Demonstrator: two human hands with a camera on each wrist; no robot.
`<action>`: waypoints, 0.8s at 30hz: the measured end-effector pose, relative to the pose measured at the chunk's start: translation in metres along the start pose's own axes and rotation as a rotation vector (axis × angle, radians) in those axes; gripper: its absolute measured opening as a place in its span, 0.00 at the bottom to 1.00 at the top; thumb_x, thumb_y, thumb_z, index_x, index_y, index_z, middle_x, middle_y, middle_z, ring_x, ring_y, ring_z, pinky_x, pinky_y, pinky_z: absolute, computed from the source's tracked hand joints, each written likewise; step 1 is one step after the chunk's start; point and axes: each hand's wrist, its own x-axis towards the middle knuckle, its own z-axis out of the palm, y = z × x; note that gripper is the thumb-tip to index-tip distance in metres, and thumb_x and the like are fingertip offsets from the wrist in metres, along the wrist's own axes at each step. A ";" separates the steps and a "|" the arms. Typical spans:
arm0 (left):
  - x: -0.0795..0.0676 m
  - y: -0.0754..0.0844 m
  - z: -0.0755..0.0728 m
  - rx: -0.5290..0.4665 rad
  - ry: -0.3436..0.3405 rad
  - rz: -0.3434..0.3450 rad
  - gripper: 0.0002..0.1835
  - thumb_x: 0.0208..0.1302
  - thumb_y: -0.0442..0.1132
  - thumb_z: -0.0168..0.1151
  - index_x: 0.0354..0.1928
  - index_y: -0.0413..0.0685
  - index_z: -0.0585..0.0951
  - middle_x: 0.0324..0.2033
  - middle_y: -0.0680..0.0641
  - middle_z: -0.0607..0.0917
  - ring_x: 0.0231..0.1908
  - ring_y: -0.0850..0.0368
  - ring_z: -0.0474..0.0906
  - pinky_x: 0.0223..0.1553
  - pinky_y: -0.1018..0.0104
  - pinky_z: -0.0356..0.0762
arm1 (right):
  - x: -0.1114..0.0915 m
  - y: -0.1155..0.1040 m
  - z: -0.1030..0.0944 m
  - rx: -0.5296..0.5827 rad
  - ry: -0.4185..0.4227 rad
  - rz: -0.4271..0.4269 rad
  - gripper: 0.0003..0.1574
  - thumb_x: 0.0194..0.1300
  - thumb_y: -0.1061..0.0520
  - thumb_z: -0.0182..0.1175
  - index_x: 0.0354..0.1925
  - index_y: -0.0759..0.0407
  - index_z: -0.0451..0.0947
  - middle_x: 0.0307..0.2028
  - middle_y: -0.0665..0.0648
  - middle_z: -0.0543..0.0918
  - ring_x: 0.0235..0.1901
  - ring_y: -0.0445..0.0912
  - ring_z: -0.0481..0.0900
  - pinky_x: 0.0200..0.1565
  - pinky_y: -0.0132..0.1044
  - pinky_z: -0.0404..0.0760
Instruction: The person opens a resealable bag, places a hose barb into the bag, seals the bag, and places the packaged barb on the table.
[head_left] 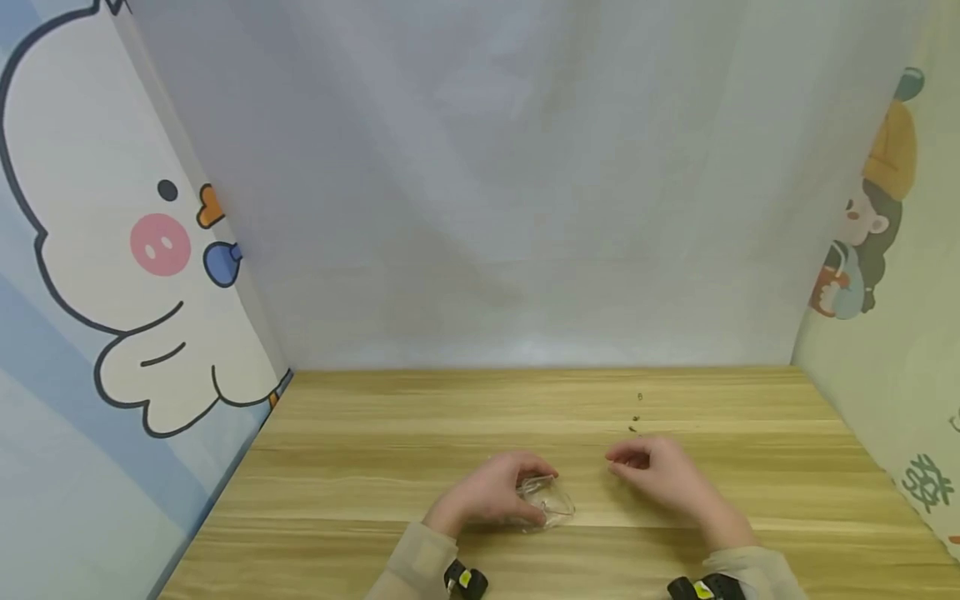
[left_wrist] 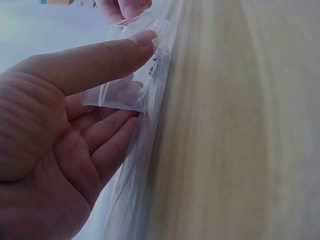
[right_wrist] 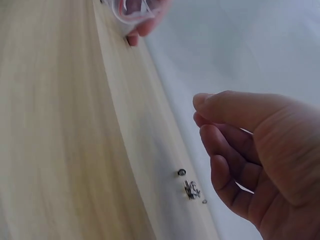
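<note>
1. Plastic film, transparent and crinkled, forms the small bag (head_left: 553, 505) in your left hand (head_left: 495, 490), low over the near middle of the table (head_left: 337, 483). A red line (left_wrist: 131, 21) runs along its mouth.
2. Your left fingers are partly bent, with your thumb on one side of the bag and fingers on the other, gripping it between them.
3. Small shiny bits (left_wrist: 154, 66) show through the film; whether they lie inside or behind it, you cannot tell from here.
4. Your right hand (head_left: 671, 479) hovers to the right of the bag, well apart from it, fingers curled and thumb tip close to the index fingertip. Whether you pinch anything tiny there, I cannot tell.
5. Just beyond that hand, small metal parts lie in a loose row from near to far: a dark ring (right_wrist: 181, 172), a silver-coloured cluster (right_wrist: 191, 190) and a tinier piece (right_wrist: 204, 201).
6. You wear pale sleeves (head_left: 408, 562) and black wrist straps (head_left: 471, 582), each with a yellow tag (head_left: 465, 578) whose marking is too small to read.
7. Farther out, a white sheet (head_left: 487, 208) hangs at the far side; a white cartoon bird (head_left: 67, 192) fills the left panel. On the right panel you have a figure in an orange hat (head_left: 892, 150), and nearer, a dark green written character (head_left: 927, 482) that I cannot read reliably.
</note>
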 end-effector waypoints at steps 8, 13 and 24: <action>-0.001 0.002 -0.002 -0.018 0.002 -0.007 0.32 0.52 0.36 0.86 0.61 0.50 0.85 0.58 0.58 0.86 0.57 0.66 0.79 0.66 0.67 0.72 | -0.004 0.015 -0.013 0.006 0.026 0.078 0.10 0.69 0.60 0.73 0.48 0.61 0.90 0.43 0.53 0.91 0.41 0.45 0.86 0.44 0.35 0.86; -0.001 0.002 -0.002 -0.022 0.002 -0.005 0.33 0.51 0.36 0.86 0.61 0.50 0.85 0.58 0.58 0.86 0.56 0.66 0.79 0.65 0.67 0.73 | -0.007 0.024 -0.019 0.005 0.047 0.101 0.11 0.69 0.59 0.73 0.49 0.61 0.89 0.45 0.56 0.91 0.42 0.46 0.87 0.44 0.35 0.86; -0.001 -0.002 -0.001 -0.019 0.002 0.001 0.33 0.51 0.36 0.86 0.62 0.51 0.85 0.58 0.59 0.86 0.56 0.67 0.79 0.64 0.67 0.73 | -0.009 0.038 -0.025 -0.023 0.077 0.105 0.13 0.67 0.58 0.75 0.47 0.62 0.89 0.40 0.52 0.91 0.37 0.42 0.85 0.40 0.33 0.85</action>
